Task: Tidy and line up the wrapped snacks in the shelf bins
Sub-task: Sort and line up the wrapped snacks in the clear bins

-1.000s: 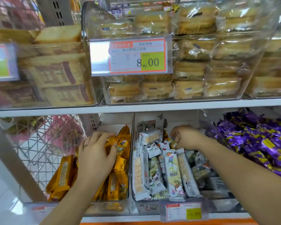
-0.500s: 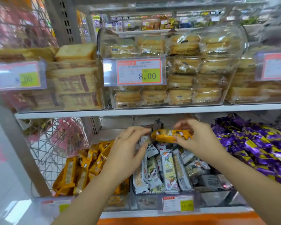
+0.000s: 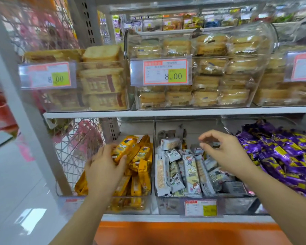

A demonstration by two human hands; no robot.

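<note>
Much of the upper shelf is blurred, and the small print on the middle price tag (image 3: 160, 72) cannot be read, only the big "8.00". The tag (image 3: 200, 207) on the front of the lower middle bin is also too soft to read. At the right edge the purple wrapped snacks (image 3: 283, 156) are cut off by the frame, so you cannot see how far that pile goes. Your forearms leave the picture at the bottom.

Your left hand (image 3: 104, 168) is over the left bin (image 3: 131, 206) on the lower shelf. Its fingers are closed around a yellow snack bar (image 3: 125, 147): the thumb presses on the lower end of the bar, and the other fingers are behind it (mostly hidden by the wrapper). The bar stands tilted, its upper end toward the back of the bin, above the other yellow snacks (image 3: 142, 170) which lie in a loose pile.

Your right hand (image 3: 223, 151) hovers above the middle bin (image 3: 237, 204), over the white wrapped snacks (image 3: 189, 172). Its fingers are curled but apart, thumb and forefinger making an open ring, and they hold nothing. The white snacks lie below the fingertips, not touching them as far as you can see; those at the front are lined up lengthwise, those further back are in disorder.
</note>
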